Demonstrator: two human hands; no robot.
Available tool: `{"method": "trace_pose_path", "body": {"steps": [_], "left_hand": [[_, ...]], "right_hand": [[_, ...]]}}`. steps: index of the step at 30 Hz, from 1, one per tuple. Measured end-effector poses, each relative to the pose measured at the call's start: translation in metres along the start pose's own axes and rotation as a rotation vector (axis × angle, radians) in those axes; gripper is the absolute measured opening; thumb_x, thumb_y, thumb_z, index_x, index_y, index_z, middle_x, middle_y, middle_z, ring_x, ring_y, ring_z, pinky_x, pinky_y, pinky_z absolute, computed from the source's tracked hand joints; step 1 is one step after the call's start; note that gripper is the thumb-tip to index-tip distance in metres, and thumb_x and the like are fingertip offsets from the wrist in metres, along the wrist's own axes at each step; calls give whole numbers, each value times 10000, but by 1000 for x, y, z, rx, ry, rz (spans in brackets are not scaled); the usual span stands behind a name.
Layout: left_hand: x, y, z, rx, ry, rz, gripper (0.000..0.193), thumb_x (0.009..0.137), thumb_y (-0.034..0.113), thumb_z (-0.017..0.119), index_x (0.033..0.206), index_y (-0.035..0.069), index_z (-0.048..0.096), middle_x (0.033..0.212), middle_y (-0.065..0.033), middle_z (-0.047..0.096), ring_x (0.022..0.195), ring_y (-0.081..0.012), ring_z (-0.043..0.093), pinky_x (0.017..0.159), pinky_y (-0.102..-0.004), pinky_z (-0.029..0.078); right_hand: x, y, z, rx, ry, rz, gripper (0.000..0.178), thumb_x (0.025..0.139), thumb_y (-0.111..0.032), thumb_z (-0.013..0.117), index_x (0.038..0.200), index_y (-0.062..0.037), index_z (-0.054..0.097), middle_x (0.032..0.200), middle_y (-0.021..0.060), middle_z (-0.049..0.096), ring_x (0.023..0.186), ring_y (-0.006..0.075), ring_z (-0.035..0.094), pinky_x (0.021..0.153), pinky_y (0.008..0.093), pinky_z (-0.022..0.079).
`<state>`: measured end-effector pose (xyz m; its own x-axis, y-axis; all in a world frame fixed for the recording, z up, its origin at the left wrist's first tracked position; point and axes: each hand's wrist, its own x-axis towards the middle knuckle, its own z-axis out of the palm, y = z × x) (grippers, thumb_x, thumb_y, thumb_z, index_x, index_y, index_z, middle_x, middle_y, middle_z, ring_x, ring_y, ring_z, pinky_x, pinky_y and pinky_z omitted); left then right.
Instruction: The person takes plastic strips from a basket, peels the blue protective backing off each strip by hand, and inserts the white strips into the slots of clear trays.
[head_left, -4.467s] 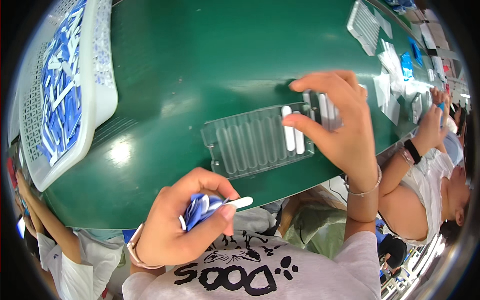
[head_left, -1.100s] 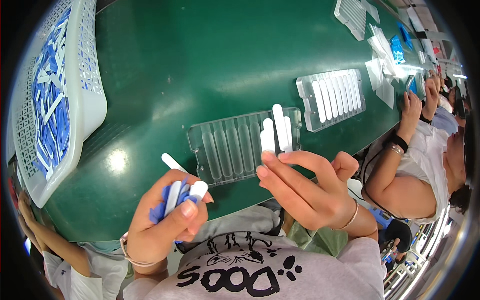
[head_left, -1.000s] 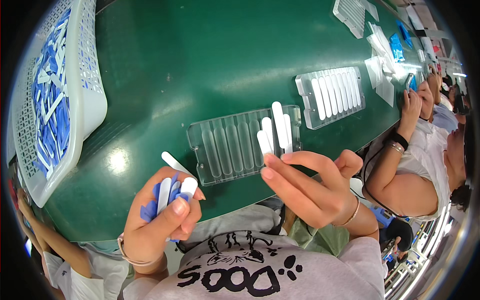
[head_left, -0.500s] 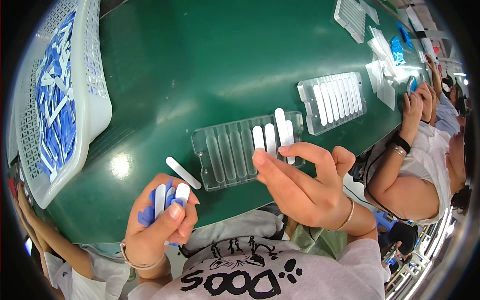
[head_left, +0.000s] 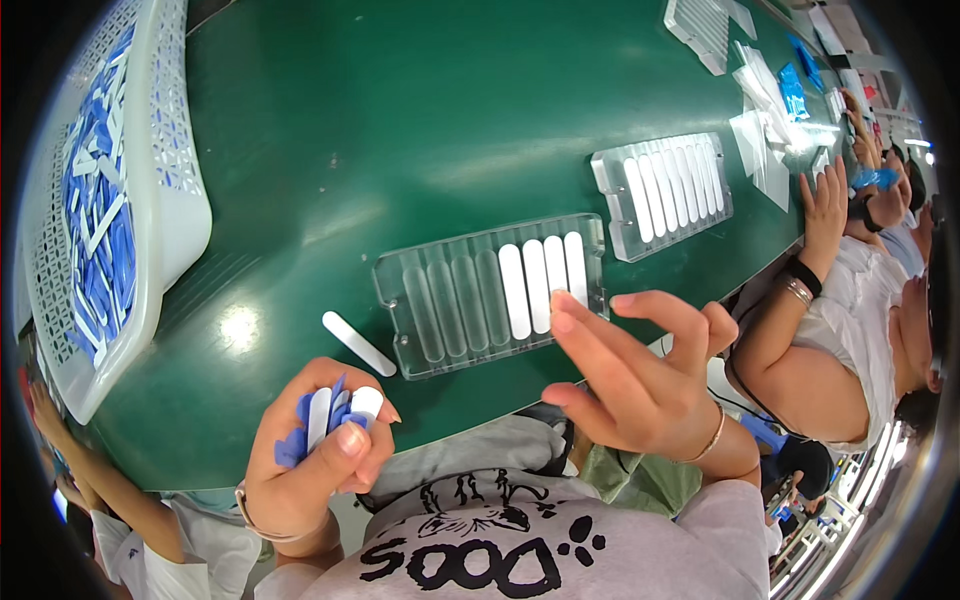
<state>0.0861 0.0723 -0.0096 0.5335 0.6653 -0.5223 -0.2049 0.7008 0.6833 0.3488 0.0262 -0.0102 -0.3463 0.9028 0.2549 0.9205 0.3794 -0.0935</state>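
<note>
My left hand [head_left: 325, 440], lower left, grips blue-and-white strips [head_left: 319, 412]. My right hand [head_left: 650, 395], fingers spread, touches white strips [head_left: 536, 282] in the centre tray [head_left: 436, 305].

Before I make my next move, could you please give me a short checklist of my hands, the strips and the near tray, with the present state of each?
1. Left hand holding the blue and white strips: ok.
2. White strips side by side at the right of the near tray: ok, four.
3. Near tray full: not ok, left slots are bare.
4. Loose white strip in a slot: not ok, it lies on the table.
5. Right hand pressing on strips: cannot tell.
</note>
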Motion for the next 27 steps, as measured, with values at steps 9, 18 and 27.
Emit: {"method": "trace_pose_path", "body": {"steps": [9,18,27], "left_hand": [[-18,3,-15,-172,64,44,241,919,162,538,1031,-44,483,625,-76,490,470,-58,332,403,-213,247],[-40,2,-34,-132,181,52,210,936,146,506,1040,-36,490,646,-53,483,466,-50,341,410,-204,284],[-39,3,-30,-81,137,65,208,949,168,500,1051,-13,501,636,-33,476,489,-42,328,438,-200,263]], "right_hand": [[44,-24,1,98,59,-95,391,638,-334,737,971,-130,706,1145,36,617,950,229,472,827,404,262],[120,-59,19,378,-333,-104,299,657,-243,776,880,-114,623,977,5,520,974,241,429,816,394,269],[108,-60,31,617,-145,-342,135,694,-138,739,739,-104,616,880,17,541,779,214,445,675,353,336]]}}
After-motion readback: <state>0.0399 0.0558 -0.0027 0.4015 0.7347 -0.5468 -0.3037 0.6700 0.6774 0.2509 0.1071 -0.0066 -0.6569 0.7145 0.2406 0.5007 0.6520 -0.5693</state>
